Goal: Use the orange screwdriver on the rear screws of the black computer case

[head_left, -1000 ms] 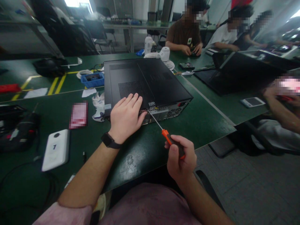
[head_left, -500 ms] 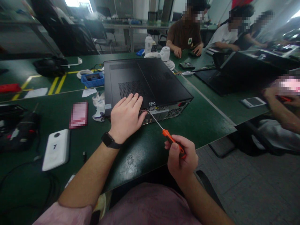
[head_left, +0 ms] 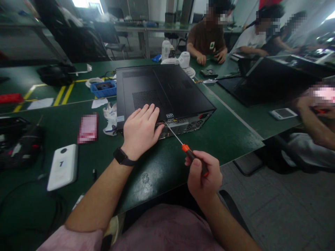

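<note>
- A person's right hand [head_left: 203, 176] is clenched around the orange-and-black handle of a screwdriver [head_left: 188, 152] at the near edge of a green workbench [head_left: 225, 136], the thin shaft angled up and to the left.
- The screwdriver's tip meets the near rear panel of a black computer case [head_left: 162, 89], just beside the left thumb; the exact spot it touches is too small to make out.
- The left hand [head_left: 140, 130], a dark watch [head_left: 122, 157] on its wrist, lies flat and released, palm down, on the near left corner of the case's lid, fingers spread over the perforated vent.
- The case lies on its side in the middle of the bench, its rear ports and fan grille facing the near right.
- To the left on the bench sit a white device [head_left: 63, 166] marked "1", a crumpled white cloth [head_left: 110, 119] touching the case's left side, and farther back a blue tray [head_left: 103, 88].
- At the right edge, a co-worker's forearm [head_left: 312, 125] reaches in near a phone [head_left: 282, 113] lying flat.
- Beyond the case stands a small white fan [head_left: 184, 62]; at the far end, other people sit with hands on the benches.
</note>
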The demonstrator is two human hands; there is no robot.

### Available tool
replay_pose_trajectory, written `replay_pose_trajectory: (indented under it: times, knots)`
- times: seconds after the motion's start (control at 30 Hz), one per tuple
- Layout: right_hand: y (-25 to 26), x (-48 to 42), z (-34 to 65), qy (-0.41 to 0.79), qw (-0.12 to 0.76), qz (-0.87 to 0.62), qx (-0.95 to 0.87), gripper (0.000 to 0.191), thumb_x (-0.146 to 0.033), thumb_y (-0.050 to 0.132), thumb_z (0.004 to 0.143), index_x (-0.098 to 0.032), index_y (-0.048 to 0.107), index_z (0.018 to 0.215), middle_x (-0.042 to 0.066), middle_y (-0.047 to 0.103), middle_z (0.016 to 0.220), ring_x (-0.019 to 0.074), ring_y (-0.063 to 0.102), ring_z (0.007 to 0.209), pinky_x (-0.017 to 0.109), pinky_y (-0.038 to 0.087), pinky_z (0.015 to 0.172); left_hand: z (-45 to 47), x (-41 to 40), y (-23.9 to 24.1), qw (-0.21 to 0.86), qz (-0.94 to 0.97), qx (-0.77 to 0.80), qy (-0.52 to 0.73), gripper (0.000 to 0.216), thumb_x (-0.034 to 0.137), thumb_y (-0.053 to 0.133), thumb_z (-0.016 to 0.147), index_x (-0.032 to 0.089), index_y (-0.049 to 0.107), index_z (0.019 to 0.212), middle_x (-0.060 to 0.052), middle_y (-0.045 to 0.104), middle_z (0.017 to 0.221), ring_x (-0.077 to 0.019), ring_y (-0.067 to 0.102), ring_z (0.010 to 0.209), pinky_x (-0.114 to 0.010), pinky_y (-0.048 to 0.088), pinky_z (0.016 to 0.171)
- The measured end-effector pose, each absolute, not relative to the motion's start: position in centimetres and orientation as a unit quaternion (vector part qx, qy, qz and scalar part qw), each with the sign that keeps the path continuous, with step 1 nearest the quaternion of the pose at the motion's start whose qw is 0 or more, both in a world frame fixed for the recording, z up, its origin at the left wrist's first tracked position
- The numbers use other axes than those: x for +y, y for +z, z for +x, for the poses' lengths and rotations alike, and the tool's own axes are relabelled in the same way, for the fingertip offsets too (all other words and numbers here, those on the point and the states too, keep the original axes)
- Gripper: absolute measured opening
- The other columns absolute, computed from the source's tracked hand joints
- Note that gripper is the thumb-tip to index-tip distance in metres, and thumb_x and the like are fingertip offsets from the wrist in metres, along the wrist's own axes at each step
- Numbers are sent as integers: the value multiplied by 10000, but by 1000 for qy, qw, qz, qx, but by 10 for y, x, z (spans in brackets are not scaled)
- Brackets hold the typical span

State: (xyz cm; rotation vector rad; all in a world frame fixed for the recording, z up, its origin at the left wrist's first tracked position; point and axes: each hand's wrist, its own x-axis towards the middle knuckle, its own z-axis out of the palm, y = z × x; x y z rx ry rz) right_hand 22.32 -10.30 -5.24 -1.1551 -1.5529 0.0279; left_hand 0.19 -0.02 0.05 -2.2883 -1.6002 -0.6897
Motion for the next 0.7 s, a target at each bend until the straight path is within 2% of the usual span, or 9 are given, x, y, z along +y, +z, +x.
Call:
replay_pose_trajectory:
  times: [0.1,0.3,0.43,0.6,0.7]
  knots:
    - [-52,-103,223,24,571,-485,-662,223,-232,638,1066,-233,691,1282,13,792,887,177,792,657,316,679,641,2,0,0,130,-787,-554,-238,534,359,608,1088,104,650,1556,-208,648,1648,-387,612,1549,-551,477,1287]
    - [-43,-99,220,6,575,-436,-692,309,-176,667,977,-227,666,1282,61,796,1007,208,813,783,341,693,682,2,0,0,129,-789,-550,-240,542,353,600,1091,77,646,1555,-221,644,1647,-396,609,1549,-561,478,1286]
    - [-43,-99,221,-16,578,-451,-680,283,-178,693,992,-228,677,1270,48,802,986,184,795,706,326,689,668,2,-1,0,136,-790,-548,-240,537,357,597,1096,63,653,1543,-231,654,1632,-397,616,1542,-561,490,1275]
    - [-47,-101,224,-12,562,-489,-667,168,-239,670,1059,-234,710,1222,7,783,856,180,784,635,324,686,643,2,-1,0,141,-791,-546,-237,538,355,596,1096,56,654,1540,-232,652,1635,-397,620,1538,-554,493,1271]
    - [-47,-101,224,4,563,-484,-670,192,-249,649,1064,-230,701,1247,9,777,853,184,785,648,334,692,655,2,0,0,136,-792,-546,-237,544,357,590,1097,55,650,1546,-232,648,1639,-399,616,1541,-562,488,1276]
